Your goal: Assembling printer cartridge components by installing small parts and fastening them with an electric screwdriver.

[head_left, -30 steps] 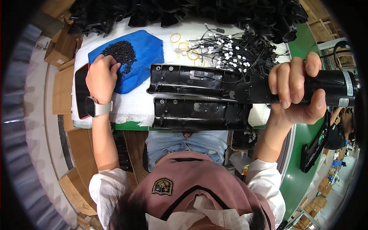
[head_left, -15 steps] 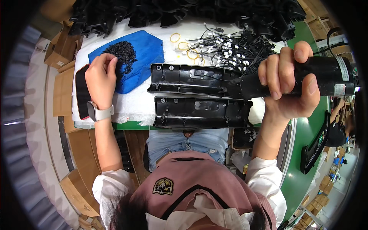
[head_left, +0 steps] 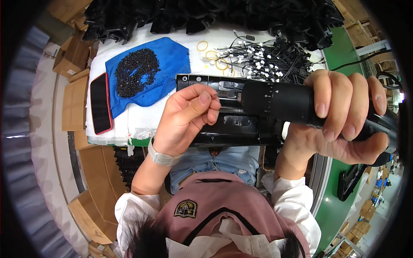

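Note:
My right hand [head_left: 346, 114] is wrapped around a black electric screwdriver [head_left: 282, 101], held level with its nose toward the left. Thumb and fingertips of my left hand [head_left: 185, 114] are pinched together just off the screwdriver's tip; whatever sits between them is too small to make out. Beneath the tool and hands lie two long black plastic housings [head_left: 232, 134], one behind the other, partly covered. The far housing [head_left: 191, 81] shows screw posts at its left end. Left of them, a heap of small black screws [head_left: 140, 64] rests on a blue cloth [head_left: 176, 58].
A red-edged phone [head_left: 101, 105] lies beside the cloth. Behind the housings are yellow rubber bands [head_left: 202, 45] and a tangle of black cables with white connectors [head_left: 262, 58]. Black plastic parts [head_left: 193, 17] line the back. Cardboard boxes [head_left: 74, 103] stand left.
My left hand has moved right from the screw heap to the screwdriver's tip. My right hand has shifted right and toward me, turning the screwdriver.

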